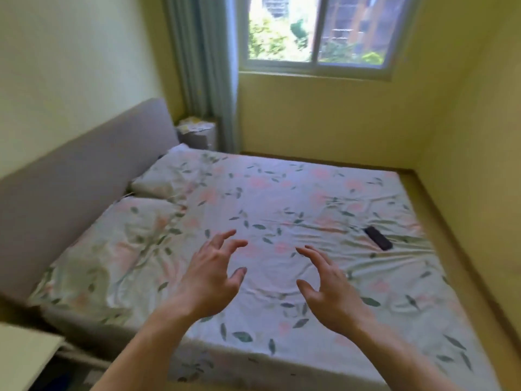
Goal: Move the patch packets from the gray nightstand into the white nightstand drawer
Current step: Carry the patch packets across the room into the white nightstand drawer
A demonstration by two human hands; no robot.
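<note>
Head view: both hands hover over the bed (pixel 282 193), left hand (pixel 210 273) and right hand (pixel 328 286) spread wide, fingers loosely bent, holding nothing. Pale packets (pixel 194 125) top the gray nightstand (pixel 201 138) beside the headboard (pixel 84 162). A dark remote (pixel 378 237) lies on the sheet.

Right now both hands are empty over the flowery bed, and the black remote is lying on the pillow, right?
Not quite. The black remote lies on the flowery bed sheet to the right, far from the pillows. The head view shows it. Both hands, left and right, are empty.
</note>
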